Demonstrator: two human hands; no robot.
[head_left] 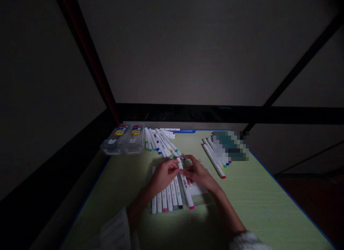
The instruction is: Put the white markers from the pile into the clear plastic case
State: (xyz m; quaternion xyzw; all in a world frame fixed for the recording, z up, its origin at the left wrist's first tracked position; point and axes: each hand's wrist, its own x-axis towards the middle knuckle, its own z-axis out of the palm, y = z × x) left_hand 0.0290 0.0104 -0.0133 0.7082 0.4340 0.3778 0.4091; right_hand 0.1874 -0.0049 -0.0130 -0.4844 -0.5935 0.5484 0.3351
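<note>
My left hand (164, 174) and my right hand (198, 173) meet over a clear plastic case (202, 195) that lies on the pale green table (255, 203). Both pinch one white marker (185, 185) with a pink end cap, which lies slanted across the case. Several other white markers (166, 200) lie side by side in the case under my left hand. Both hands have their fingers closed on the marker's upper part.
A loose heap of white markers (161, 140) lies at the back of the table. Two clear plastic cases (124, 138) with colourful labels sit at the back left. Another row of markers (215, 158) lies at the right beside a blurred-out object (229, 146). The surroundings are dark.
</note>
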